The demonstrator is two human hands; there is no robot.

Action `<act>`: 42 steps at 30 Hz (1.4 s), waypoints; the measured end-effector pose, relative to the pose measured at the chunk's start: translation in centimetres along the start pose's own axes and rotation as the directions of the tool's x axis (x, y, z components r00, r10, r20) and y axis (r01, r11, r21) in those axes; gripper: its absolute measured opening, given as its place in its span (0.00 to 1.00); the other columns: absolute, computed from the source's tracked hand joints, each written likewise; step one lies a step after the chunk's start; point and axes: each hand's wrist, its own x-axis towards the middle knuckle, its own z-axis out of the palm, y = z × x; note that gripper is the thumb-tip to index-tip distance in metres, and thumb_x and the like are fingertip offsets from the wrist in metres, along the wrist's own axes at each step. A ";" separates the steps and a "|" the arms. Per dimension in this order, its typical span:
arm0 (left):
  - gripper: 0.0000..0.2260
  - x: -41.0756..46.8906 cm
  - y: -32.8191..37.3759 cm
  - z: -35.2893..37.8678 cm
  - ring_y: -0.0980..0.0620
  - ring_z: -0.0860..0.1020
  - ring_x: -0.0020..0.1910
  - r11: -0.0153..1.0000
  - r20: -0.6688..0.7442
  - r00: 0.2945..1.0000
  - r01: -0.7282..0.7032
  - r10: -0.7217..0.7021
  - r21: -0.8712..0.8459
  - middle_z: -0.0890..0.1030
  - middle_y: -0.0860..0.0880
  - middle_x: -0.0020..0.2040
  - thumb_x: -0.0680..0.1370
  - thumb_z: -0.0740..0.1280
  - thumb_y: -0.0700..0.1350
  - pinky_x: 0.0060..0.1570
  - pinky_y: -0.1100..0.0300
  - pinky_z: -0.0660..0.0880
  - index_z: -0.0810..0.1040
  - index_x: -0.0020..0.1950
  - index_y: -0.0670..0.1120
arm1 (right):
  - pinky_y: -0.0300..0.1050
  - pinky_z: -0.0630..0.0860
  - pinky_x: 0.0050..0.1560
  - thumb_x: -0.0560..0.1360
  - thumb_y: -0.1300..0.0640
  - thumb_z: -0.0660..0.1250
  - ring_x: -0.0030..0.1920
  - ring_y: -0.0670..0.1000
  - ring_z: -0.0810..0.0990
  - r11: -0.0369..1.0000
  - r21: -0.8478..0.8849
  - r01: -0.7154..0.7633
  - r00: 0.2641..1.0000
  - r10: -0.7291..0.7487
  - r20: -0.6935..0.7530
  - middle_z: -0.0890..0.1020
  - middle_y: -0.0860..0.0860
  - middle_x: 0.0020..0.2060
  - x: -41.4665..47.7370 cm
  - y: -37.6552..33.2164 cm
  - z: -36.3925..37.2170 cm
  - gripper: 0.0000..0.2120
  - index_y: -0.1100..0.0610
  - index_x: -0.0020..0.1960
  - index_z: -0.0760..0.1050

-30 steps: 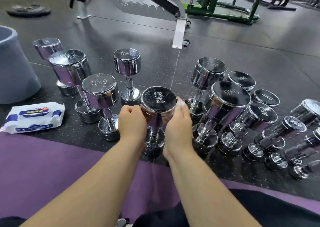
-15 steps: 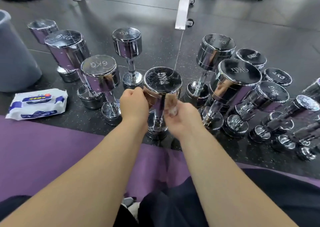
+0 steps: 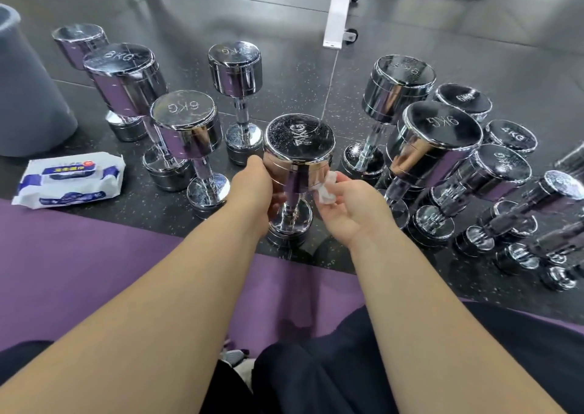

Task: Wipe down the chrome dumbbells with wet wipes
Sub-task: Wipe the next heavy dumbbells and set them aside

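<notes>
A chrome 4KG dumbbell (image 3: 298, 148) stands on end on the dark floor right in front of me. My left hand (image 3: 254, 189) grips the left side of its upper head. My right hand (image 3: 350, 206) pinches a crumpled white wet wipe (image 3: 325, 189) against the lower right side of that head. Several more chrome dumbbells stand or lean to both sides, among them a 6KG dumbbell (image 3: 185, 129) on the left and a 6KG dumbbell (image 3: 436, 139) on the right.
A pack of wet wipes (image 3: 69, 180) lies on the floor at the left, near a grey bin (image 3: 28, 97). A purple mat (image 3: 94, 255) lies under my arms. A white bench leg (image 3: 338, 15) stands behind the dumbbells.
My right hand has slid down from the top edge of the dumbbell head to its lower right side with the wipe. My left hand keeps its hold. The view has tilted down.
</notes>
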 end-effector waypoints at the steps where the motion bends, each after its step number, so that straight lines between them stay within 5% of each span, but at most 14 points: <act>1: 0.11 -0.1 0.0 -0.1 0.52 0.72 0.25 0.997 0.060 0.996 0.063 -0.065 0.042 0.78 0.49 0.29 0.76 0.57 0.48 0.26 0.67 0.68 0.76 0.39 0.47 | 0.37 0.75 0.38 0.76 0.77 0.50 0.38 0.50 0.79 0.998 -0.044 -0.035 0.999 0.036 0.022 0.80 0.57 0.42 -0.1 0.2 0.0 0.17 0.64 0.48 0.74; 4: 0.14 -0.5 0.5 -0.8 0.51 0.76 0.26 0.972 0.176 0.960 0.201 -0.220 0.120 0.79 0.48 0.33 0.77 0.59 0.53 0.24 0.66 0.72 0.77 0.42 0.46 | 0.40 0.66 0.31 0.77 0.65 0.50 0.36 0.48 0.75 0.952 -0.286 -0.107 0.993 0.116 0.014 0.82 0.54 0.44 -0.5 1.3 0.2 0.15 0.57 0.45 0.75; 6: 0.17 -0.6 0.8 -1.2 0.49 0.79 0.33 0.965 0.254 0.931 0.253 -0.262 0.069 0.81 0.45 0.39 0.79 0.59 0.55 0.25 0.61 0.78 0.77 0.44 0.43 | 0.41 0.58 0.32 0.77 0.61 0.50 0.33 0.47 0.72 0.958 -0.267 -0.101 0.995 0.103 -0.010 0.82 0.53 0.40 -0.3 1.1 0.2 0.14 0.54 0.42 0.72; 9: 0.16 -1.1 1.5 -1.6 0.50 0.79 0.34 0.960 0.286 0.931 0.262 -0.225 -0.098 0.79 0.44 0.38 0.81 0.60 0.52 0.26 0.61 0.79 0.77 0.47 0.40 | 0.38 0.65 0.33 0.78 0.62 0.51 0.35 0.50 0.73 0.990 -0.132 -0.045 0.998 0.039 -0.049 0.79 0.57 0.40 -0.3 0.7 0.6 0.10 0.57 0.44 0.70; 12: 0.07 -0.7 1.8 -1.9 0.54 0.78 0.23 0.954 0.148 0.982 0.156 -0.121 -0.258 0.79 0.45 0.29 0.81 0.63 0.40 0.23 0.64 0.76 0.75 0.46 0.38 | 0.40 0.71 0.33 0.79 0.62 0.54 0.35 0.51 0.73 0.975 -0.221 0.031 0.995 -0.053 -0.090 0.78 0.55 0.37 -0.1 1.0 0.9 0.10 0.58 0.44 0.73; 15: 0.05 0.2 1.9 -1.4 0.55 0.78 0.28 0.925 0.138 0.990 0.070 -0.019 -0.374 0.80 0.46 0.32 0.80 0.60 0.34 0.29 0.65 0.79 0.75 0.48 0.38 | 0.40 0.72 0.36 0.82 0.56 0.55 0.34 0.49 0.74 0.963 -0.255 0.081 0.987 -0.114 -0.117 0.78 0.52 0.34 0.7 0.3 0.9 0.12 0.57 0.46 0.75; 20: 0.18 2.2 1.3 -1.2 0.58 0.68 0.25 0.993 0.276 0.961 0.057 -0.025 -0.107 0.70 0.55 0.27 0.82 0.55 0.59 0.29 0.64 0.66 0.73 0.38 0.50 | 0.41 0.74 0.36 0.82 0.48 0.56 0.37 0.49 0.77 0.956 -0.289 0.045 0.998 -0.053 -0.021 0.81 0.51 0.37 2.8 -0.5 1.2 0.16 0.56 0.45 0.77; 23: 0.23 3.1 0.6 -0.9 0.55 0.75 0.36 0.995 0.366 0.930 0.072 -0.044 -0.064 0.80 0.53 0.37 0.80 0.54 0.66 0.42 0.59 0.70 0.80 0.48 0.51 | 0.42 0.79 0.37 0.83 0.41 0.50 0.42 0.53 0.84 0.960 -0.278 -0.024 0.993 0.055 0.106 0.86 0.55 0.43 3.5 -1.1 1.6 0.27 0.59 0.52 0.79; 26: 0.24 3.7 1.0 -0.6 0.47 0.79 0.53 0.996 0.398 0.917 0.038 -0.005 -0.075 0.82 0.46 0.59 0.82 0.55 0.60 0.55 0.56 0.74 0.80 0.62 0.45 | 0.51 0.81 0.54 0.81 0.36 0.49 0.52 0.59 0.84 0.967 -0.255 -0.024 0.989 0.061 0.137 0.84 0.62 0.52 4.2 -1.3 1.5 0.34 0.64 0.63 0.77; 29: 0.27 3.7 2.0 -0.8 0.48 0.78 0.54 0.999 0.390 0.921 0.019 -0.003 -0.036 0.80 0.45 0.62 0.82 0.50 0.63 0.45 0.60 0.77 0.80 0.62 0.46 | 0.62 0.69 0.69 0.80 0.35 0.51 0.63 0.65 0.78 0.976 -0.216 -0.031 0.990 0.060 0.130 0.80 0.64 0.60 4.4 -1.4 1.3 0.36 0.65 0.67 0.74; 32: 0.23 3.7 1.9 -1.1 0.53 0.77 0.41 0.999 0.330 0.944 -0.002 -0.015 0.051 0.85 0.49 0.47 0.80 0.54 0.66 0.33 0.63 0.72 0.80 0.47 0.51 | 0.58 0.74 0.65 0.80 0.40 0.57 0.56 0.60 0.82 0.991 -0.133 -0.016 0.998 0.025 0.064 0.83 0.61 0.52 4.0 -1.5 1.2 0.28 0.66 0.60 0.75; 34: 0.18 3.2 1.8 -1.1 0.57 0.73 0.30 0.997 0.291 0.956 0.002 -0.023 0.073 0.79 0.54 0.32 0.81 0.58 0.62 0.27 0.66 0.68 0.75 0.38 0.52 | 0.50 0.78 0.59 0.80 0.45 0.60 0.47 0.56 0.82 0.994 -0.106 -0.014 1.000 0.013 -0.013 0.82 0.58 0.43 3.5 -1.5 1.1 0.22 0.65 0.55 0.75; 39: 0.14 2.3 1.9 -1.0 0.54 0.77 0.38 0.998 0.347 0.938 0.005 0.019 -0.069 0.78 0.49 0.48 0.81 0.59 0.56 0.32 0.67 0.75 0.78 0.51 0.49 | 0.38 0.74 0.31 0.81 0.46 0.57 0.33 0.49 0.75 0.976 -0.165 -0.145 0.989 0.143 -0.021 0.79 0.54 0.35 1.7 -0.8 0.2 0.20 0.62 0.46 0.76; 42: 0.17 2.1 1.4 -1.4 0.56 0.76 0.29 0.997 0.278 0.961 0.028 -0.006 -0.077 0.78 0.51 0.35 0.81 0.59 0.54 0.30 0.67 0.73 0.78 0.39 0.47 | 0.38 0.70 0.31 0.81 0.50 0.56 0.35 0.49 0.74 0.978 -0.156 -0.142 0.990 0.137 -0.045 0.79 0.55 0.40 1.3 -0.8 -0.3 0.18 0.64 0.52 0.75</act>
